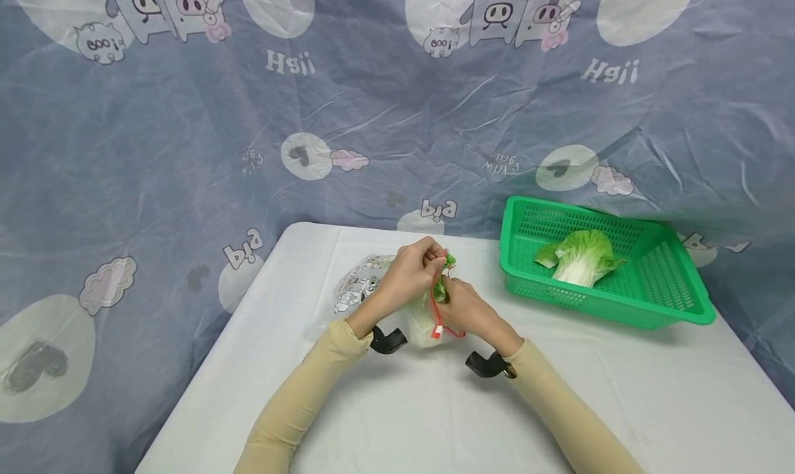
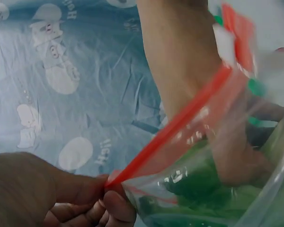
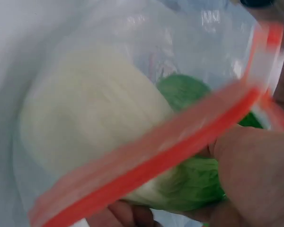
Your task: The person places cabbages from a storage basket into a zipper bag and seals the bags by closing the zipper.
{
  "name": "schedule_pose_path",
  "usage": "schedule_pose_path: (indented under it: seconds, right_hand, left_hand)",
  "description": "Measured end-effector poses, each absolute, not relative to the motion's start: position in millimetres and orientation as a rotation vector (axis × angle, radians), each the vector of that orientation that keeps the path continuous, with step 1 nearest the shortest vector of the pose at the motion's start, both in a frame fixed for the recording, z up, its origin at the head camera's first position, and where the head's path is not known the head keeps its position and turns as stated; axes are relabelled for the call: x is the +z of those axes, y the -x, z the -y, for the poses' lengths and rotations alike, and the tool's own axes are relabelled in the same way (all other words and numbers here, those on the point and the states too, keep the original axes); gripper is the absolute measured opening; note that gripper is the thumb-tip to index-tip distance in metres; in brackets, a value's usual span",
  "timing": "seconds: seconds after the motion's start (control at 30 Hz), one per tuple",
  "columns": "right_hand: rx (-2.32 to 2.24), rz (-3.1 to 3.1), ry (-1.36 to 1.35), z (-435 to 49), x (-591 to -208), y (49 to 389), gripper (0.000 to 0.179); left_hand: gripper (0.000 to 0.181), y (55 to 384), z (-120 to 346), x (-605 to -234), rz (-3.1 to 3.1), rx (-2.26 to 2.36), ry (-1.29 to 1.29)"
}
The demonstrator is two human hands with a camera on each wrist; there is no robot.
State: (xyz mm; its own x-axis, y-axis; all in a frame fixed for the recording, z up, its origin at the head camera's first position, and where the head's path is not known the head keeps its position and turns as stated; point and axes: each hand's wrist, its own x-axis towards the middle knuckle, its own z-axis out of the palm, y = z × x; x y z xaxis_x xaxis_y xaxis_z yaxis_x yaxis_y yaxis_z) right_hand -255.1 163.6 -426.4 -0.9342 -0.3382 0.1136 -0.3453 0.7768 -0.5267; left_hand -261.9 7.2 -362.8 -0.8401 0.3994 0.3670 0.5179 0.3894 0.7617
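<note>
A clear zip bag (image 1: 424,326) with a red zip strip (image 2: 173,125) stands over the table, its mouth parted. Inside it is a Chinese cabbage (image 3: 97,106), pale at the base and green at the leaves. My left hand (image 1: 406,274) pinches one end of the red strip between thumb and fingers, as the left wrist view shows. My right hand (image 1: 467,310) reaches into the bag's mouth. In the right wrist view its thumb and fingers (image 3: 122,213) curl around the cabbage's leafy end; plastic and leaves partly hide them.
A green perforated basket (image 1: 596,307) stands at the right of the white table (image 1: 422,419), holding another Chinese cabbage (image 1: 584,257). Left of my hands lies a flat clear plastic bag with printed drawings (image 1: 357,288). A patterned grey-blue cloth (image 1: 397,101) hangs behind the table.
</note>
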Motion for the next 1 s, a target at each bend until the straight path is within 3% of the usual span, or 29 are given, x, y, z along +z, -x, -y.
schedule_pose_path:
  seconds: [0.23,0.53,0.73,1.0]
  right_hand:
    - [0.993,3.055,-0.529,-171,-427,260,0.019]
    - [1.521,3.13,-0.752,-207,-396,261,0.048]
    - [1.538,3.01,-0.543,-215,-392,264,0.023]
    - [1.158,2.68,-0.213,-199,-418,277,0.021]
  left_hand:
    - [0.007,259,-12,-367,2.578,-1.373,0.953]
    - [0.008,261,-9,-363,2.562,-1.377,0.869]
    - [0.009,261,-6,-362,2.572,-1.395,0.849]
    - [0.006,259,-7,-361,2.595,-1.365,0.859]
